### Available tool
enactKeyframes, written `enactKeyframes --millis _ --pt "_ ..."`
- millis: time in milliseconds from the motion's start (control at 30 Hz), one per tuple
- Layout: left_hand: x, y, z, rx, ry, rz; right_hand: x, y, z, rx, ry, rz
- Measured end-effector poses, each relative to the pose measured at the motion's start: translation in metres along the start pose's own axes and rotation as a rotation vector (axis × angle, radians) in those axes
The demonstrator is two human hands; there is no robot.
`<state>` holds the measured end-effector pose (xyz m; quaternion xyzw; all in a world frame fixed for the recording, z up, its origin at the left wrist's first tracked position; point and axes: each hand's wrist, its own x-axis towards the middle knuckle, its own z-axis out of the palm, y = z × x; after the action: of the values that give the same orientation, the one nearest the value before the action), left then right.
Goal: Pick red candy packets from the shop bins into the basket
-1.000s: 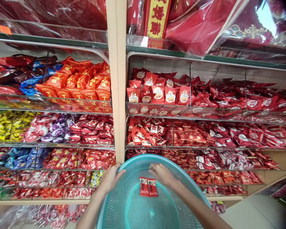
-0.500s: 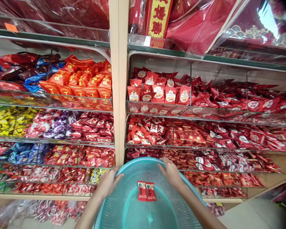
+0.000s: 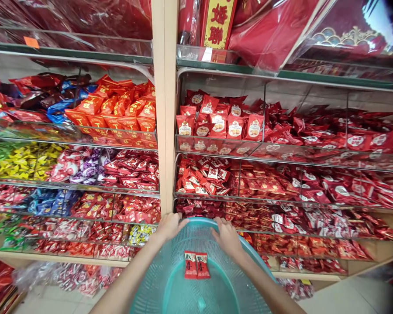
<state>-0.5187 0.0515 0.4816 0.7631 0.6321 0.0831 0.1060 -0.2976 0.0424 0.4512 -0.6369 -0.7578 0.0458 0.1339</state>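
Observation:
A turquoise perforated plastic basket (image 3: 199, 221) is in front of me at the bottom of the view. My left hand (image 3: 170, 226) grips its far rim on the left, thumb toward the inside. On the same rim, farther right, my right hand (image 3: 227, 237) is closed, with its thumb also inward. Two small red and white candy packets (image 3: 197, 265) with black characters lie side by side inside the basket. Neither hand touches them. The basket's near side is cut off by the frame.
Tiered shelves of wrapped sweets rise ahead, split by a wooden post (image 3: 167, 131). Orange-red packets (image 3: 111, 109) fill an upper left bin, and red biscuit packets (image 3: 218, 122) one on the right. Clear plastic bags of sweets (image 3: 75, 277) lie below the left shelves.
My left hand has slid right along the rim, closer to my right hand. The view has shifted slightly, and the packets still lie in the basket.

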Motion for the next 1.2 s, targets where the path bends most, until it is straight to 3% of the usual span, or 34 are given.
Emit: enactKeyframes --millis 267,500,633,767,867,1033,1200 --pt "-0.003 0.002 0.031 0.061 0.064 -0.064 0.001 0.003 0.005 0.026 -0.036 0.034" --pt "-0.001 -0.009 0.031 0.051 0.065 -0.061 -0.001 0.003 0.01 0.019 0.002 0.016" --pt "0.001 -0.009 0.031 0.042 0.056 -0.065 0.0 -0.004 -0.014 0.068 0.171 -0.043" --pt "0.0 -0.009 0.033 0.047 0.056 -0.087 0.011 -0.022 -0.056 0.184 0.451 -0.317" --pt "0.002 -0.008 0.034 0.061 0.063 -0.102 0.025 -0.035 -0.08 0.152 0.545 -0.465" --pt "0.003 -0.006 0.032 0.08 0.067 -0.11 0.049 -0.041 -0.084 0.182 0.526 -0.559" --pt "0.001 -0.005 0.032 0.082 0.065 -0.12 0.052 -0.036 -0.08 0.332 0.583 -0.598"
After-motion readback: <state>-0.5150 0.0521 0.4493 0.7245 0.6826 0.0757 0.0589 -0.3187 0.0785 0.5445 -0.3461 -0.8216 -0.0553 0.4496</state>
